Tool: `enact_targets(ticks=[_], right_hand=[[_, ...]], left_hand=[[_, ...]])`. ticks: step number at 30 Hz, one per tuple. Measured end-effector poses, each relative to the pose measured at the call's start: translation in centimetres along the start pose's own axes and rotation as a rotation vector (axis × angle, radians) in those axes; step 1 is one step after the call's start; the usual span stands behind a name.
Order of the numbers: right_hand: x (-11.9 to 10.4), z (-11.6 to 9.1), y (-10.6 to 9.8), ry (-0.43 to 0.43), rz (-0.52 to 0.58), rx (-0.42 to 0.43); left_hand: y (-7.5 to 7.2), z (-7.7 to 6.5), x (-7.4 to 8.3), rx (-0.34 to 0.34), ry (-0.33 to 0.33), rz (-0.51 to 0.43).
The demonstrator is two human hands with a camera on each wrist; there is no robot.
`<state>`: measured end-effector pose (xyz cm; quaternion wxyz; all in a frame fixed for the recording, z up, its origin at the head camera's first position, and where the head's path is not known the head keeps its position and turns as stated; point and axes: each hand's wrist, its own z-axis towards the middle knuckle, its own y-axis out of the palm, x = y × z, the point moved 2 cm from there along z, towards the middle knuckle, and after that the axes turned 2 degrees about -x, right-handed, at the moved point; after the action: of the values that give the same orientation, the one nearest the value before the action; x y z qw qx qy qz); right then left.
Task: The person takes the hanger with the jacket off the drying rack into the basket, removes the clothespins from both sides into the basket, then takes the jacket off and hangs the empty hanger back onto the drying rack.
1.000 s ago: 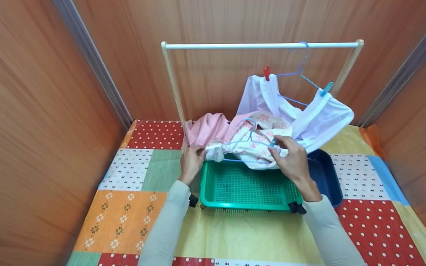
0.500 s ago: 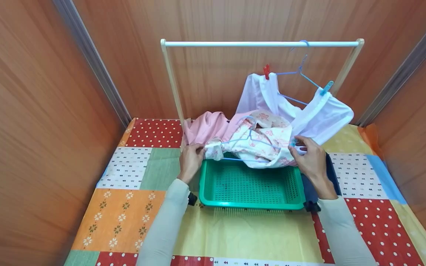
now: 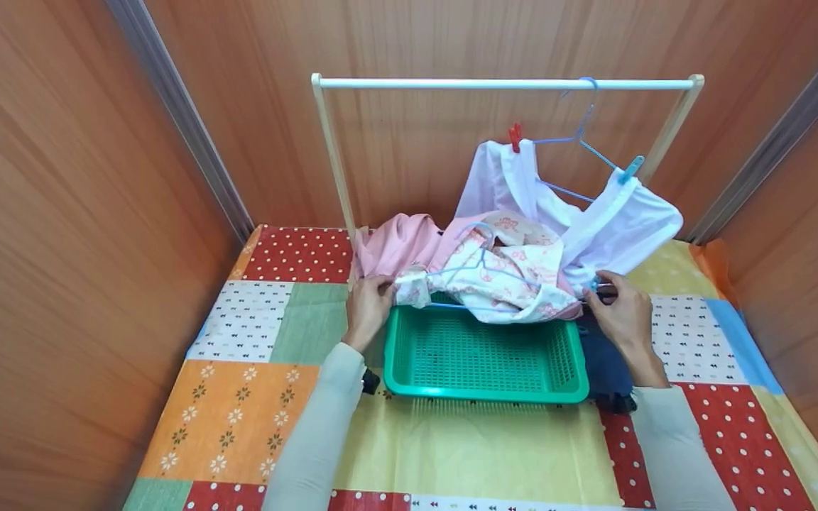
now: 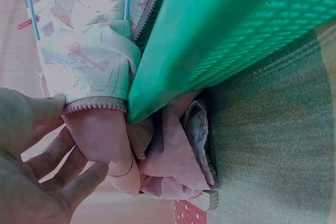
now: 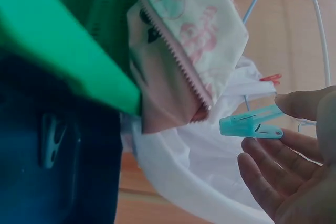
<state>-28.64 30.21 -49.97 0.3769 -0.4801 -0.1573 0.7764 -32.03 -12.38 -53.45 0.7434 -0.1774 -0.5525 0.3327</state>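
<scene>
My left hand [image 3: 368, 309] pinches the left end of a pink cloth [image 4: 97, 135] with a white printed side and a zipper [image 4: 97, 104] along its edge. A blue wire hanger [image 3: 481, 260] lies over this cloth, which rests at the back of a green basket [image 3: 483, 394]. My right hand [image 3: 625, 316] holds a turquoise clothespin [image 5: 252, 124] between thumb and fingers, just off the cloth's right corner [image 5: 202, 69]. In the right wrist view the clothespin's tip grips no fabric. Behind it hangs a white cloth [image 3: 615, 227].
A white-barred rack [image 3: 451, 84] stands behind, carrying another hanger [image 3: 581, 135] with a red clothespin [image 3: 515, 138] and a blue clothespin [image 3: 633, 169]. A navy tray [image 3: 604, 365] sits right of the basket, with a clothespin [image 5: 51, 140] in it. Wooden panels [image 3: 75, 213] enclose the patchwork tablecloth [image 3: 480, 454].
My right hand has moved rightward with the clothespin, away from the hanger. The cloth's right corner now spreads farther right. My left hand has stayed at the cloth's left end.
</scene>
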Motion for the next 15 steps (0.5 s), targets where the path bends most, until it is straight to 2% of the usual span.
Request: enact_targets(ticks=[8,15], right_hand=[[2.1,-0.4,-0.7,0.04,-0.027,0.009],[4.0,-0.7,-0.3,0.113,-0.084,-0.081]], left_hand=[[0.1,-0.1,-0.1,-0.004,-0.007,0.001],[0.0,-0.1,0.0,0.011,0.013,0.005]])
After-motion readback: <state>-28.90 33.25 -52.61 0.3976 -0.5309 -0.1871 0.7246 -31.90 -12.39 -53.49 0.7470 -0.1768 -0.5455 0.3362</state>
